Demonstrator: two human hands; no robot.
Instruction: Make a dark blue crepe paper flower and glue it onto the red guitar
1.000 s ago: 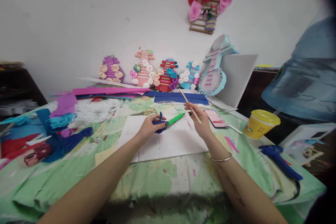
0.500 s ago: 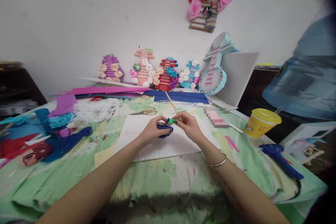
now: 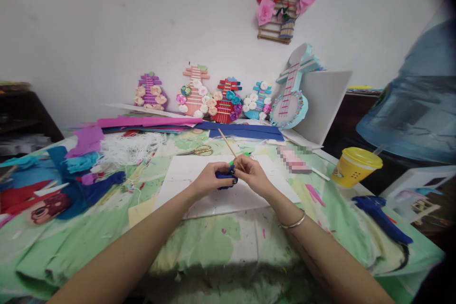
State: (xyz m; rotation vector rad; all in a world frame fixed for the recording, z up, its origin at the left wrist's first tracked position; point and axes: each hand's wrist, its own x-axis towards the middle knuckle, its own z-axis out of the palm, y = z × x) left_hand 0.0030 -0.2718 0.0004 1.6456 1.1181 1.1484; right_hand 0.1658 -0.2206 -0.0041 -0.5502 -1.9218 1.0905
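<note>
My left fingers (image 3: 214, 176) close around the dark blue piece (image 3: 225, 181), above the white board (image 3: 192, 199). My right fingers (image 3: 246, 169) pinch the thin wooden stick (image 3: 227, 143), meeting the left. Beyond the board, gold-handled scissors (image 3: 203, 150) lie on the table (image 3: 213, 242).

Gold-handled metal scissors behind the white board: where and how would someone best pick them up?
Probably by the gold finger loops, coming from the right and slightly above. The scissors lie flat, with the loops at the right end and the slim blades pointing left, so this approach keeps fingers off the blades.
</note>
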